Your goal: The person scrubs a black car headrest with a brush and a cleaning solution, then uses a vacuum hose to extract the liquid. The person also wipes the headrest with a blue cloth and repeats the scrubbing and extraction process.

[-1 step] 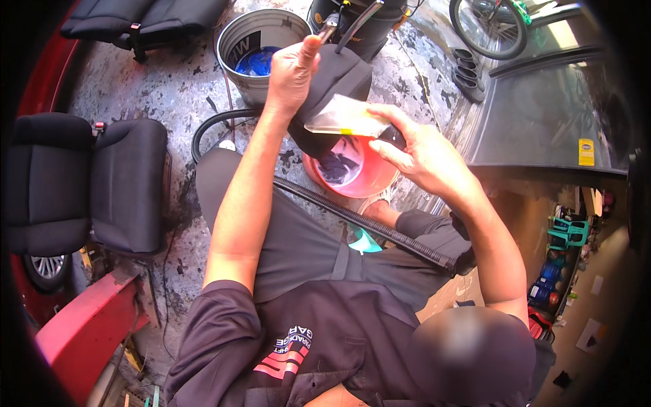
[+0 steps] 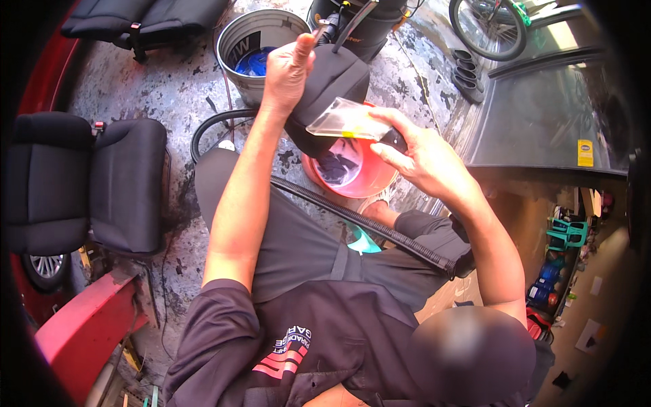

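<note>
My left hand (image 2: 288, 78) is closed on a black fabric car headrest (image 2: 339, 78), its thumb up beside one of the metal posts (image 2: 356, 24). The fingers are mostly hidden behind the headrest. In my right hand (image 2: 427, 156) is a clear plastic vacuum nozzle (image 2: 349, 121) with a dark handle, gripped between thumb and fingers. The nozzle's wide end lies over the lower side of the headrest; I cannot tell whether it touches. Beneath both stands a red bucket (image 2: 376, 178) with dark cloth and suds inside.
A grey bucket (image 2: 234, 74) with something blue in it stands beyond my left hand, beside a black drum-shaped machine (image 2: 369, 44). A ribbed hose (image 2: 366, 220) crosses my legs. Black car seats (image 2: 125, 183) lie at left. A dark glazed car door (image 2: 542, 115) and sandals (image 2: 466, 76) are at right.
My left hand and the headrest have shifted slightly left. The nozzle in my right hand has tilted a little and moved slightly right, away from my left hand.
</note>
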A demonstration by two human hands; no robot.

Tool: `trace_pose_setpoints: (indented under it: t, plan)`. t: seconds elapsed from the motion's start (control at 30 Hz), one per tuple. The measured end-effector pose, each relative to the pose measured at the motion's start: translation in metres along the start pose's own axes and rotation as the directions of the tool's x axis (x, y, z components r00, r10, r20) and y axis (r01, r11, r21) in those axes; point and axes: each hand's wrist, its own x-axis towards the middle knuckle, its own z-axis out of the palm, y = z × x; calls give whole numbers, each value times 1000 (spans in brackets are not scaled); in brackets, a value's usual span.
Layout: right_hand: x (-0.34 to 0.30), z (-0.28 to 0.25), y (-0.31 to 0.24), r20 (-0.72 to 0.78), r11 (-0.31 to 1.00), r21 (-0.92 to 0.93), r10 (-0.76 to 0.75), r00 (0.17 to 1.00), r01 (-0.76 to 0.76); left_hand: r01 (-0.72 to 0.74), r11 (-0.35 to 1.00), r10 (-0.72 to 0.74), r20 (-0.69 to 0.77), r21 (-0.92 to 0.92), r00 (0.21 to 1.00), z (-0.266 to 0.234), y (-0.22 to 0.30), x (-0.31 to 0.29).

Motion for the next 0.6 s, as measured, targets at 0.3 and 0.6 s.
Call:
trace_pose_setpoints:
  t: [0.3, 0.6]
  plan:
    - [-5, -26, -3, -218, 994, -5, -107, 970, 109, -68, 996, 64, 71, 62, 995, -15, -4, 13]
    - [87, -26, 29, -195, 995, -85, -64, 979, 48, -144, 972, 130, 83, 187, 988, 18, -6, 6]
